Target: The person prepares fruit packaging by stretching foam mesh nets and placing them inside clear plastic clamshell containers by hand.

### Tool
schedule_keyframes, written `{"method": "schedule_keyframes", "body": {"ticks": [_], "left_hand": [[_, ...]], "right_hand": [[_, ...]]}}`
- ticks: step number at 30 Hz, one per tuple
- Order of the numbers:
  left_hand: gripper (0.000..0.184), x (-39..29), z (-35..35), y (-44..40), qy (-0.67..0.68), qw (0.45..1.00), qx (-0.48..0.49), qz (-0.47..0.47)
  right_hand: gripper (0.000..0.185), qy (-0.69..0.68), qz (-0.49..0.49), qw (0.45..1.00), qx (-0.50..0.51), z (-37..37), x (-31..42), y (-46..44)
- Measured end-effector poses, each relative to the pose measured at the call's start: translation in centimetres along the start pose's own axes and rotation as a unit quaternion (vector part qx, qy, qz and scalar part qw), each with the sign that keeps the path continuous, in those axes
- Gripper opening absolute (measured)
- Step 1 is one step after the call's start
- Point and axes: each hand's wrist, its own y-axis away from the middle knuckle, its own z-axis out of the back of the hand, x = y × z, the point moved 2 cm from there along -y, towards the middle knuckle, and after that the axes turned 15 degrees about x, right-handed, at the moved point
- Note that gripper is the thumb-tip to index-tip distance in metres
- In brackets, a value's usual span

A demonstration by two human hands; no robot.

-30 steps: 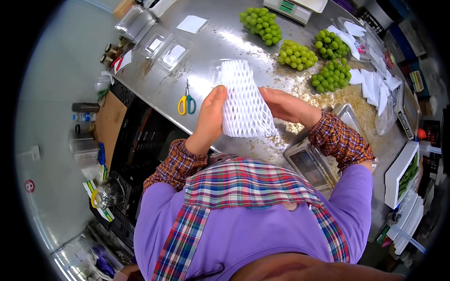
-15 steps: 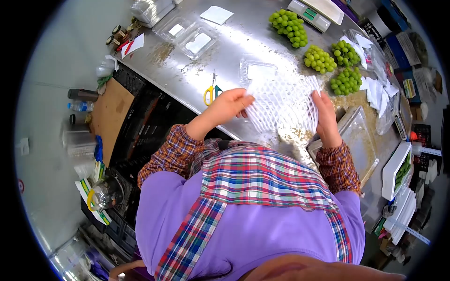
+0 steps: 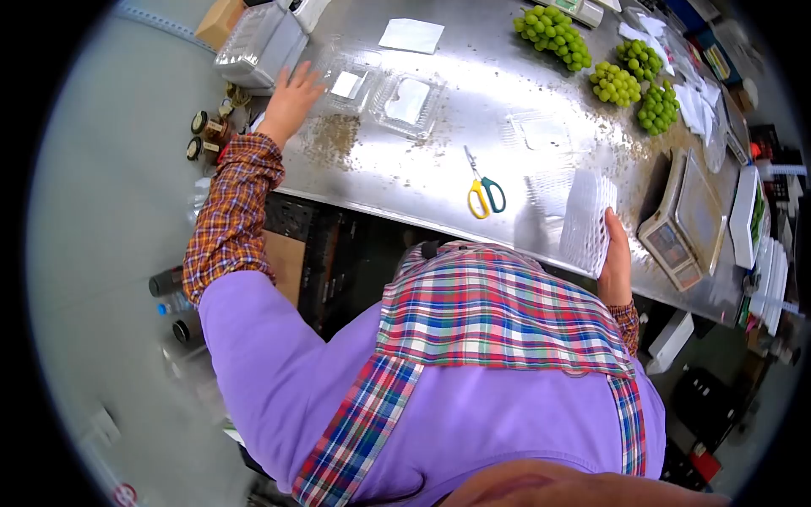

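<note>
My left hand [image 3: 291, 100] reaches to the far left of the metal table, fingers spread and holding nothing. It is between a stack of clear plastic boxes [image 3: 260, 44] and two open clear plastic boxes with white pads, the nearer-to-hand one [image 3: 346, 84] and the other one [image 3: 407, 103]. At the table's front edge, my right hand [image 3: 617, 258] grips a white foam net sleeve [image 3: 589, 221] by its right side. Scissors [image 3: 483, 196] with yellow and green handles lie left of the net. Behind it sits a clear plastic piece [image 3: 541, 131].
Several green grape bunches [image 3: 553, 35] lie at the back right, near crumpled white wrapping [image 3: 697, 106]. A weighing scale [image 3: 686, 221] stands right of my right hand. A white sheet [image 3: 411, 35] lies at the back. Jars [image 3: 211, 127] are beyond the left edge.
My left hand has let go of the foam net and swung far left toward the plastic boxes. The net, kept in my right hand, is lower and hangs narrower. The camera view has shifted.
</note>
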Motion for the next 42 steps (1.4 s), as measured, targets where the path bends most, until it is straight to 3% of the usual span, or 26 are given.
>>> {"method": "schedule_keyframes", "body": {"ticks": [1, 2, 5, 8, 12, 15, 17, 18, 21, 24, 30, 34, 38, 42], "left_hand": [[0.047, 0.6, -0.4, -0.6, -0.016, 1.0, -0.006, -0.026], [0.038, 1.1, -1.7, -1.5, -0.023, 0.993, -0.083, -0.075], [0.02, 1.4, -1.9, -3.7, -0.074, 0.986, 0.017, -0.148], [0.013, 0.6, -0.3, -3.2, 0.164, 0.974, -0.018, -0.155], [0.026, -1.6, 3.4, -1.7, 0.321, 0.937, -0.135, -0.019], [0.025, -1.0, 5.5, -0.4, 0.649, 0.748, -0.126, 0.055], [0.026, 0.3, 4.0, -0.3, 0.722, 0.671, -0.15, 0.079], [0.026, 1.1, 3.3, -0.3, 0.755, 0.629, -0.161, 0.09], [0.025, 2.2, 4.5, 0.7, 0.809, 0.549, -0.179, 0.11], [0.017, 4.5, 3.6, 1.8, 0.879, 0.418, -0.208, 0.101], [0.022, 3.5, 6.3, 6.0, 0.94, 0.255, -0.225, 0.015], [0.027, 0.8, 7.2, 7.6, 0.947, 0.234, -0.221, -0.013], [0.027, -2.2, 8.6, 8.8, 0.94, 0.255, -0.212, -0.084], [0.022, -7.3, 10.9, 8.1, 0.849, 0.49, -0.194, 0.043]], "right_hand": [[0.035, -0.006, -0.009, 1.0, 0.008, -0.9, -1.1, 0.1], [0.037, 0.009, -0.004, 1.0, 0.019, -1.8, -1.8, 0.3], [0.037, 0.056, 0.015, 0.998, -0.028, -6.2, -1.7, 1.3], [0.038, 0.067, 0.033, 0.997, -0.016, -7.5, -1.3, 1.1], [0.037, 0.017, 0.017, 1.0, 0.006, -9.6, -1.5, -0.6], [0.035, -0.041, 0.006, 0.998, 0.048, -9.7, -2.6, -2.3], [0.034, -0.065, 0.009, 0.996, 0.065, -9.8, -3.3, -2.9], [0.032, -0.031, 0.003, 0.997, 0.075, -11.0, -2.5, -3.5], [0.031, -0.097, -0.003, 0.993, 0.074, -11.4, -2.9, -3.9], [0.032, -0.114, -0.003, 0.988, 0.101, -9.9, -2.8, -5.2], [0.034, -0.14, -0.006, 0.98, 0.139, -8.8, -2.1, -6.1], [0.036, -0.182, -0.045, 0.968, 0.167, -7.1, -2.8, -7.2], [0.037, -0.23, -0.082, 0.957, 0.16, -7.8, -2.9, -7.3], [0.036, -0.226, -0.062, 0.962, 0.136, -7.3, -1.5, -8.0]]}}
